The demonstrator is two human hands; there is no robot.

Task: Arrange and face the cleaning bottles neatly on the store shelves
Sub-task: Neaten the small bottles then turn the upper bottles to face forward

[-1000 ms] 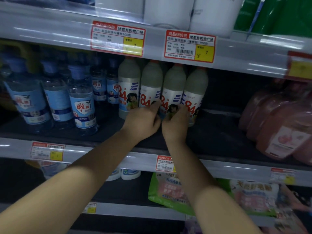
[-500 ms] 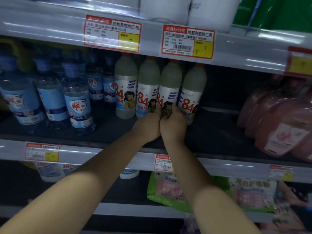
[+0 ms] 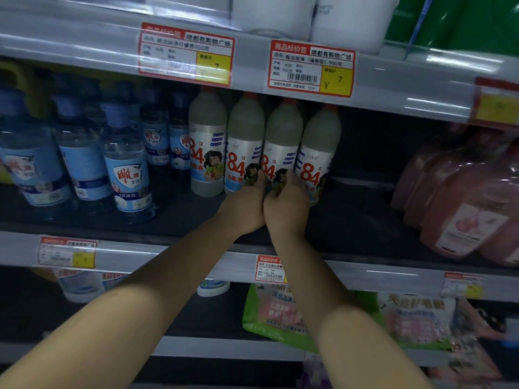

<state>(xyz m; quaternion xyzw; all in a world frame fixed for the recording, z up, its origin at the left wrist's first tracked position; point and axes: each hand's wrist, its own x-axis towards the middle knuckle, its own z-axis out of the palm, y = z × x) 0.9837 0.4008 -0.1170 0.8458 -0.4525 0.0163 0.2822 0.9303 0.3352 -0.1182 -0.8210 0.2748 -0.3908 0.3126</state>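
Four white "84" disinfectant bottles with red caps stand in a tight row at the back of the middle shelf (image 3: 168,249). The first bottle (image 3: 207,141) stands untouched on the left. My left hand (image 3: 243,209) grips the base of the second bottle (image 3: 245,136), with the thumb up along its right side. Pressed against that hand, my right hand (image 3: 288,211) grips the base of the third bottle (image 3: 282,133). The fourth bottle (image 3: 320,141) touches the right hand's outer side. All four labels face roughly forward. Both bottle bases are hidden by my hands.
Several blue-labelled clear bottles (image 3: 126,169) crowd the shelf on the left. Pink refill pouches (image 3: 463,209) lie at the right, with a dark gap of bare shelf between them and the white bottles. White rolls (image 3: 280,12) sit above. Green bags (image 3: 269,313) lie below.
My hands slid down from the labels to the bottle bases and came together until they touch. The second bottle's "84" now shows more fully.
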